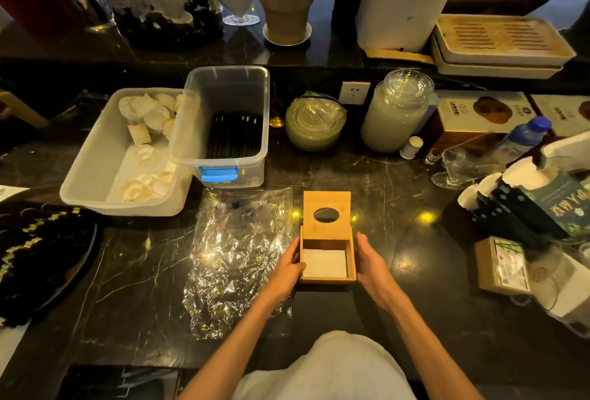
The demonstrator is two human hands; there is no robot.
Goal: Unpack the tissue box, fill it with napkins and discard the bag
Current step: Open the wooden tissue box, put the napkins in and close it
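A small wooden tissue box sits on the dark marble counter in front of me. Its sliding lid, with an oval hole, is pushed back about halfway. White napkins lie flat inside the uncovered part. My left hand presses against the box's left wall, and my right hand holds its right wall. The crumpled clear plastic bag lies flat on the counter just left of the box, partly under my left forearm.
Behind the bag stand a white tub of folded paper pieces and a clear bin of dark sticks. Glass jars line the back. Napkin packs and a small cardboard box crowd the right side.
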